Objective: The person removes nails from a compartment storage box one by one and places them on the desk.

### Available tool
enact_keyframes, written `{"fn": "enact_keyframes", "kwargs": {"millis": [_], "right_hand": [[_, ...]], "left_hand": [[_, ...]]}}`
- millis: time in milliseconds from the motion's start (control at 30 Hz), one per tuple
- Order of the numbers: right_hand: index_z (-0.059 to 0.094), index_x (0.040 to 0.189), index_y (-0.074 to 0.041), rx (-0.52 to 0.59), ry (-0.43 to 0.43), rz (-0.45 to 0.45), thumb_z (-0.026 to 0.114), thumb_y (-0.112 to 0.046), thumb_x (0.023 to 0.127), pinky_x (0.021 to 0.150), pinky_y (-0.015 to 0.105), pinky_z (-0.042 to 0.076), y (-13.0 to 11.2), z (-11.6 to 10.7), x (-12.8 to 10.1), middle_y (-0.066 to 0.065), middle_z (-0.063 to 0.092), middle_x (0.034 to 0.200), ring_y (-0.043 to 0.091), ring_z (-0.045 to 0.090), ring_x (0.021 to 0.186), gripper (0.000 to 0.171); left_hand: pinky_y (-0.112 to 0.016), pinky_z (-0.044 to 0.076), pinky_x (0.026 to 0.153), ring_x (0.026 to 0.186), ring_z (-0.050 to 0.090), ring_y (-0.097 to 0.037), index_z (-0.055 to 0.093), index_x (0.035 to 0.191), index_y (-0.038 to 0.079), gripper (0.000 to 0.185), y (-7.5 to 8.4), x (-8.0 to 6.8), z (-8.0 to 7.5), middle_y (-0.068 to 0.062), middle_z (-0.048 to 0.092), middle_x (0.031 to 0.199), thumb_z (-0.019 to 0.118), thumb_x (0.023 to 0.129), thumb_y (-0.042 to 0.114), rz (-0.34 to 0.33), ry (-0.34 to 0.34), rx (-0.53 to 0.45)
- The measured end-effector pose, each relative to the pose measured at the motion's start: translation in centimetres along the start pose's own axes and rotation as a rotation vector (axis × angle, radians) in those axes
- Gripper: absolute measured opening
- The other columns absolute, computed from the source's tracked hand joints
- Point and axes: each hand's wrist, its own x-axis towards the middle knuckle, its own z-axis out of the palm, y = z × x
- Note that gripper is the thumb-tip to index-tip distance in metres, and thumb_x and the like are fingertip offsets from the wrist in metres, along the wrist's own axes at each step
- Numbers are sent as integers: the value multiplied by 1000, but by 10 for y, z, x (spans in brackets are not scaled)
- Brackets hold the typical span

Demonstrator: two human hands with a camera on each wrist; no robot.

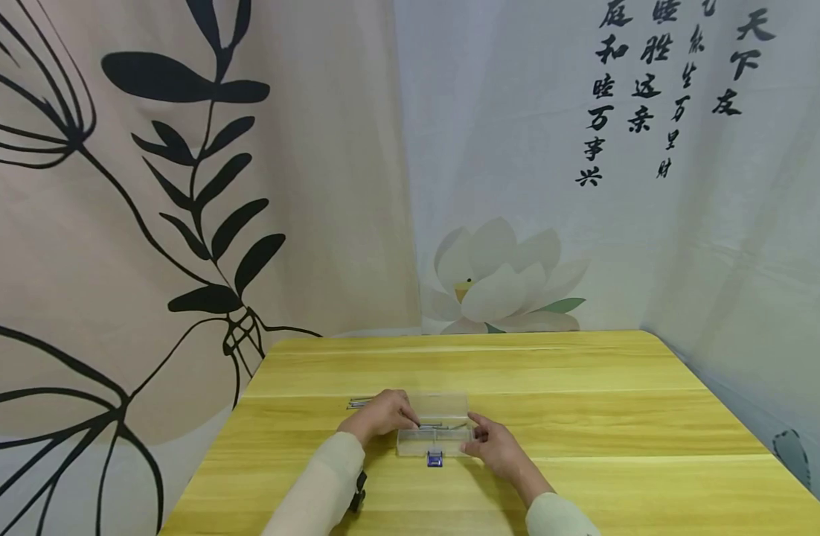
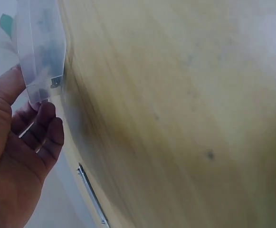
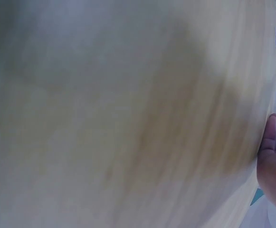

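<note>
A clear plastic box (image 1: pixel 415 445) with a divider, a blue latch (image 1: pixel 434 459) and its lid (image 1: pixel 440 405) raised stands on the table. My left hand (image 1: pixel 383 414) reaches over its left end, thumb and fingers drawn together. Thin metal nails (image 1: pixel 434 426) lie across the box opening, one end right at those fingertips. The left wrist view has the left hand (image 2: pixel 19 137) close against the box's end (image 2: pixel 38 90), fingers bent. My right hand (image 1: pixel 495 447) grips the box's right end, thumb in front and index finger behind. Only its edge (image 3: pixel 273 152) shows in the right wrist view.
Several more nails (image 1: pixel 359 403) lie on the table left of the box, behind my left wrist. The wood-grain table (image 1: pixel 584 417) reaches back to a printed cloth backdrop (image 1: pixel 343 186). A dark strap (image 1: pixel 359 491) is on my left wrist.
</note>
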Motion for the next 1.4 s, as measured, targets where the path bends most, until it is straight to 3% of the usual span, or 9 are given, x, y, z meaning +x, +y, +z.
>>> {"fn": "enact_keyframes", "kwargs": {"millis": [633, 1133, 1400], "right_hand": [[37, 148, 7, 13, -16, 6, 72, -6, 90, 81, 38, 51, 0, 1, -1, 18, 54, 114, 26, 51, 99, 69], [38, 148, 6, -2, -11, 8, 72, -6, 90, 81, 39, 50, 1, 0, 1, 15, 55, 113, 25, 51, 98, 68], [38, 148, 6, 1, -11, 8, 72, -6, 90, 81, 39, 49, 2, 0, 0, 16, 54, 112, 26, 51, 98, 68]], "left_hand": [[-26, 46, 69, 76, 50, -8, 81, 89, 16, 7, 2, -2, 0, 8, 55, 85, 74, 90, 13, 1, 12, 23], [-34, 49, 73, 83, 55, -12, 78, 92, 11, 9, 7, -8, -11, 5, 62, 92, 70, 94, 14, -21, 69, -79], [-33, 50, 70, 78, 58, -12, 75, 97, 7, 10, 4, -6, -19, 4, 66, 88, 67, 96, 13, -40, 102, -121]]}}
